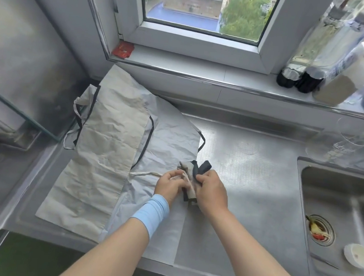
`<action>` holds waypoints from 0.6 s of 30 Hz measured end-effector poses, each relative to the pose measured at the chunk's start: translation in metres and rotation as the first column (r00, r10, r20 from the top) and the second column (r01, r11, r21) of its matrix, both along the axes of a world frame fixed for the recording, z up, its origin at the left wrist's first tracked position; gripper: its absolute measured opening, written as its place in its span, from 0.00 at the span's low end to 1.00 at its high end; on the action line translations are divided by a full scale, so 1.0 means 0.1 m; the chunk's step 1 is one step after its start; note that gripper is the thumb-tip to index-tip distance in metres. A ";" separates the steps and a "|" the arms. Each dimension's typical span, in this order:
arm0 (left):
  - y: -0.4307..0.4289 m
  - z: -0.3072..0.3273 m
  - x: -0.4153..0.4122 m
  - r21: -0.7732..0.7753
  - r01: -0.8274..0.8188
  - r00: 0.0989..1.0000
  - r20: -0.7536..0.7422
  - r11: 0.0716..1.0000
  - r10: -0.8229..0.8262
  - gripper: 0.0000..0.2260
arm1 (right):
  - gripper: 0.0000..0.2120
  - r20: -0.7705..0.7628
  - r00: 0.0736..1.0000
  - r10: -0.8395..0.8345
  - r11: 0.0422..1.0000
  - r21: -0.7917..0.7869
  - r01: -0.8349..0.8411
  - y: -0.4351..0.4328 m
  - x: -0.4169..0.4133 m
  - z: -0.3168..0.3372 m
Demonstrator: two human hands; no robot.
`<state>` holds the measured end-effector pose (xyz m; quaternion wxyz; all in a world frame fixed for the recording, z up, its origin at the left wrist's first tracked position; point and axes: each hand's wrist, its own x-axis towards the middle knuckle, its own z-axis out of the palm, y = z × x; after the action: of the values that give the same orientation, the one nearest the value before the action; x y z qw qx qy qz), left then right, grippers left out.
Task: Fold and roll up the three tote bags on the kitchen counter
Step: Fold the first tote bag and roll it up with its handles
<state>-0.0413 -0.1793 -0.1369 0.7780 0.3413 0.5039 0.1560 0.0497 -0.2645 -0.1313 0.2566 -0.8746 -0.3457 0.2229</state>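
A small rolled tote bag [191,170], beige with black straps, is gripped between both hands at the counter's middle. My left hand [168,185], with a light blue wristband, pinches its pale strap and left side. My right hand [211,193] clasps the roll's right side. Two more tote bags lie flat to the left: a beige tote bag [101,155] on top, overlapping a pale grey tote bag [171,136] beneath it, both with black-edged handles.
The steel counter [254,174] runs to a sink [344,213] on the right, holding a small white dish [358,255]. Several bottles [332,66] stand on the window sill. A glass [349,141] sits behind the sink. A glass-edged stove hood or panel [16,86] borders the left.
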 end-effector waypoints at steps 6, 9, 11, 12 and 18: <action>0.00 -0.04 -0.04 0.142 0.072 0.997 0.022 0.987 -0.076 0.20 | 0.11 0.114 0.985 0.130 0.991 -0.047 -0.125 -0.01 0.00 -0.01; -0.01 -0.07 -0.01 0.177 0.062 0.998 0.013 0.982 -0.065 0.20 | 0.08 0.133 0.991 0.032 0.999 -0.036 -0.027 0.04 0.00 0.02; -0.01 -0.09 0.00 0.188 0.034 0.999 0.012 0.982 -0.037 0.19 | 0.07 0.061 0.991 -0.117 0.993 0.000 0.117 0.06 0.02 0.03; -0.01 -0.10 0.00 0.180 0.015 1.000 0.018 0.984 -0.019 0.19 | 0.06 0.019 0.989 -0.148 0.989 0.003 0.148 0.07 0.03 0.03; 0.05 -0.18 0.01 0.389 0.139 0.978 -0.198 0.911 -0.064 0.19 | 0.09 -0.205 0.978 -0.048 0.997 0.042 0.058 0.05 -0.01 0.13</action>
<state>-0.0401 -0.1745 -0.1545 0.6497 0.5318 0.5113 0.1833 0.0486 -0.2595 -0.1184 0.3172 -0.8498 -0.2993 0.2961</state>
